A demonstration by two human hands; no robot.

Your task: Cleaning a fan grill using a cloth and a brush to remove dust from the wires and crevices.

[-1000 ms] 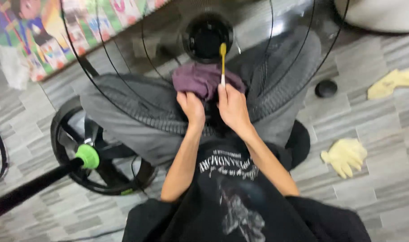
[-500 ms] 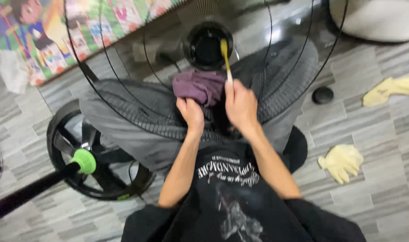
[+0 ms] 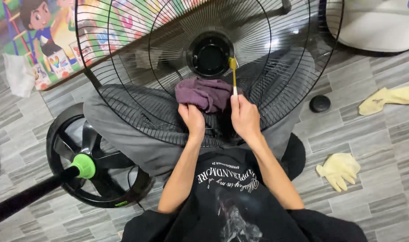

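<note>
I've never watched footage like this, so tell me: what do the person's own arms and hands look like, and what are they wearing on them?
Both arms are bare from about the elbow down to the fingers. The left hand and right hand wear no gloves, rings, watch or bands that I can see. The arms are slim and come out of a loose black top with pale printed lettering and a faded grey graphic on the chest.

Yellow gloves (image 3: 338, 169), black cap (image 3: 319, 103)
</note>
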